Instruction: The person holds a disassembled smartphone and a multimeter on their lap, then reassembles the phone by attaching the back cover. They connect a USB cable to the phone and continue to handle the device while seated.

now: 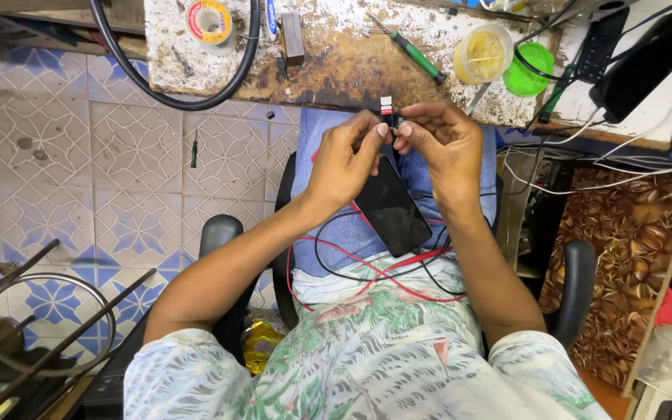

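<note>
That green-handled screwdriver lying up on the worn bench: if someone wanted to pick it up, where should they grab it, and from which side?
Probably by the green handle of the screwdriver, its thickest part. It lies flat on the workbench, slanting from upper left to lower right, so a pinch from above across the handle suits. The thin metal shaft at its upper-left end offers little grip. A yellow tub sits close to its right, so coming from the left side looks clearer.

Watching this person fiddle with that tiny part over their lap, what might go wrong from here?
The small connector is pinched only at the fingertips of the left hand and right hand, so it may slip and fall to the tiled floor. The black phone lies loose on the lap and might slide off. The red and black wires loop across the lap and may snag an arm.
</note>
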